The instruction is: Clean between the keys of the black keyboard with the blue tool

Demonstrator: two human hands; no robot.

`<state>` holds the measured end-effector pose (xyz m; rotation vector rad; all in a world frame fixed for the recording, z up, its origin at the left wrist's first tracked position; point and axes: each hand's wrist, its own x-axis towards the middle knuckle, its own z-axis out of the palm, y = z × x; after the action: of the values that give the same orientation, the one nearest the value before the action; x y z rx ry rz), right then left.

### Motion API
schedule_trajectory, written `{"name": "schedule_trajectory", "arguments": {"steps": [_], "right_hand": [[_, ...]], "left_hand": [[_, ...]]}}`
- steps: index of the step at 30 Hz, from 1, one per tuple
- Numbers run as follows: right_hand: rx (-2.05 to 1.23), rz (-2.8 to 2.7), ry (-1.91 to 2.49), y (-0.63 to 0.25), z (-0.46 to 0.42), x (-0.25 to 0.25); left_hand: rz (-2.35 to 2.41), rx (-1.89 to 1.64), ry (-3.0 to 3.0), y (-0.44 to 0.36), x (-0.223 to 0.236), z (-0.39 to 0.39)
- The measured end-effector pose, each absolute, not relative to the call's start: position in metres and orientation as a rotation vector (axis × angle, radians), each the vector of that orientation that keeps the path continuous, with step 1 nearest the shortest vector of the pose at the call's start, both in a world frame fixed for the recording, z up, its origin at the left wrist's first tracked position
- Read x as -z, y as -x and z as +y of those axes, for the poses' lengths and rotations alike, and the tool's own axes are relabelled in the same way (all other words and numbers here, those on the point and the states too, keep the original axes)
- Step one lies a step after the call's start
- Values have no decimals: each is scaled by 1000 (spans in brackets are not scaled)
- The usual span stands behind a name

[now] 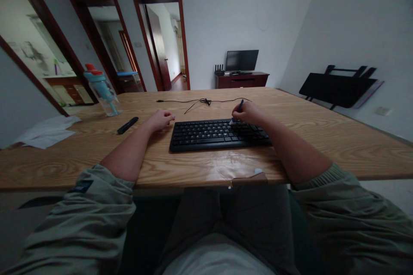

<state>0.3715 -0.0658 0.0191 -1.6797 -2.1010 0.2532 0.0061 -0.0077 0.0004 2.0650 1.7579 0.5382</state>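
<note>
A black keyboard (206,139) lies flat on the wooden table in front of me. In my right hand (250,114) is a small brush (241,105) with a dark blue handle. Its pale bristles touch the keys right of the keyboard's middle. My right forearm hides part of the keyboard's right end. Just beyond the keyboard's left corner, my left hand (160,120) rests on the table, fingers loosely bent and apart, holding nothing. A black cable (204,101), bundled in its middle, runs behind the keyboard.
Left on the table (322,137) are a dark slim remote-like object (128,125), a clear bottle (105,94) with a red and blue lid, and white paper (51,131). The front edge has a torn patch (250,179). A television (241,60) stands on a far cabinet (241,80).
</note>
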Motion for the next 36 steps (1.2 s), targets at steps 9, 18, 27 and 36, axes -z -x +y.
{"name": "schedule_trajectory", "arguments": {"steps": [9, 18, 27, 36], "right_hand": [[-109, -2044, 1694, -375, -67, -23], [-606, -2198, 1680, -391, -90, -45], [-765, -2255, 1696, -388, -86, -38], [-702, -2161, 1718, -391, -83, -35]], "left_hand": [[1721, -558, -2075, -2, 2, -5], [1747, -554, -2056, -4, -1, -9], [1730, -555, -2084, -3, 3, -4], [1716, -573, -2104, -3, 4, -3]]}}
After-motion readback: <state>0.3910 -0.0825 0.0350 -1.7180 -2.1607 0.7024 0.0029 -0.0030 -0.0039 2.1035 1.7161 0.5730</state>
